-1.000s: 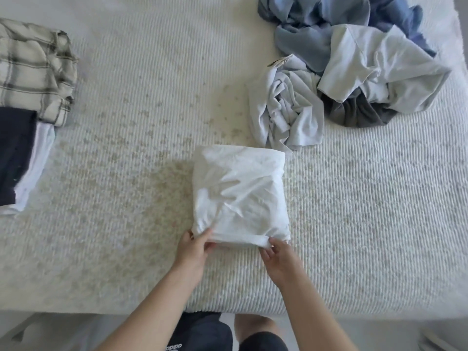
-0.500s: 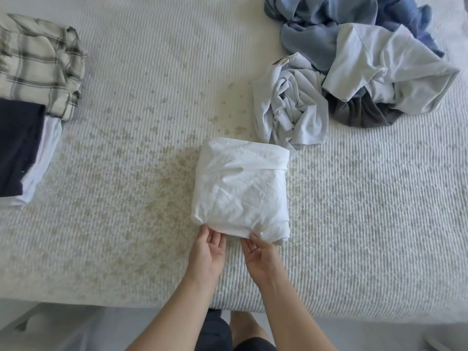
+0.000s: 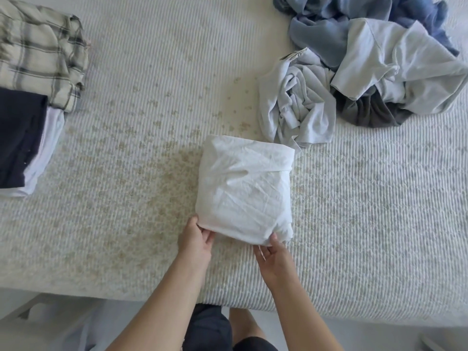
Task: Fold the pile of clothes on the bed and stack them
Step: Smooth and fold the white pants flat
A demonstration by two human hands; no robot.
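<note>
A folded white garment [image 3: 245,188] lies as a square bundle in the middle of the bed [image 3: 141,158]. My left hand [image 3: 196,236] grips its near left corner, thumb on top and fingers tucked under the edge. My right hand [image 3: 272,252] holds the near right corner the same way. The unfolded pile [image 3: 364,62] of pale grey, blue and dark grey clothes sits at the back right. A stack of folded clothes [image 3: 22,138], dark navy over white, lies at the left edge with a folded plaid shirt [image 3: 40,54] behind it.
The bed's near edge [image 3: 354,307] runs across the bottom, with pale floor beyond. My legs in dark shorts [image 3: 210,328] stand against the edge. Bare bedspread stretches between the bundle and the left stack.
Both hands slid together along the bundle's near edge, then spread back out to its two near corners. The bundle's near edge is slightly lifted.
</note>
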